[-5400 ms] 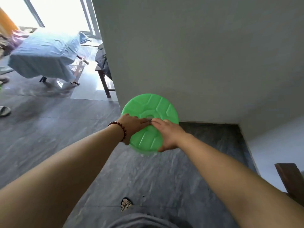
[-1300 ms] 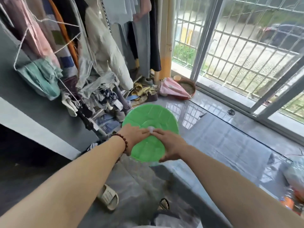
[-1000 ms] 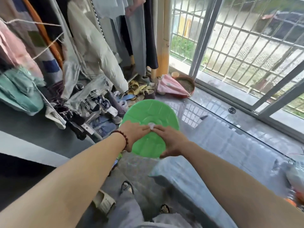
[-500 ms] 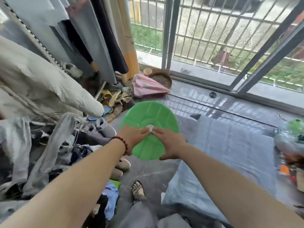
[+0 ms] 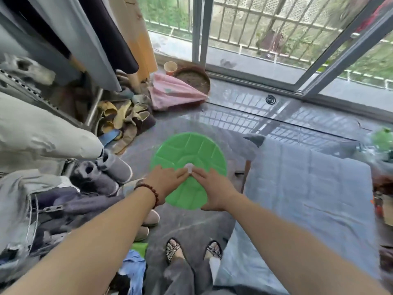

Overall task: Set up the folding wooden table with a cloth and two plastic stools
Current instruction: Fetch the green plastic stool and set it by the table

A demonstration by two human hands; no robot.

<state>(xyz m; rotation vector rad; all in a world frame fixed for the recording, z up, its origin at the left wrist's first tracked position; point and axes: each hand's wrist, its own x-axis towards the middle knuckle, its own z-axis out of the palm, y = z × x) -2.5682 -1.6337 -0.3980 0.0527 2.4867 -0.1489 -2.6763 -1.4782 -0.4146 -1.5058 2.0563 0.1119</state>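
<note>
Nearest, below the grip, the person's sandals (image 5: 173,250) stand on the grey floor (image 5: 191,226). Just ahead, the left hand (image 5: 168,184) and right hand (image 5: 214,191) both hold the green stool (image 5: 189,150) by the near half of its round seat. The fingers lie across the top and the tips meet at the centre hole (image 5: 188,167), where they appear to hook in. The legs are hidden under the seat, so I cannot tell whether it is off the floor.

The stool looks like light, stiff moulded plastic with a smooth top that could slide under flat palms. The hole and the rim are probably the surest holds, and one hand would likely do.

Right of the grip, the counter (image 5: 246,175) is already draped in its blue-grey cloth (image 5: 308,188); the stool is just beside its corner. Left of the grip lie slippers (image 5: 112,167) and a heap of shoes (image 5: 121,116). Beyond the grip are a pink cloth (image 5: 172,94), a brown basin (image 5: 193,78) and the barred window (image 5: 255,28).
</note>
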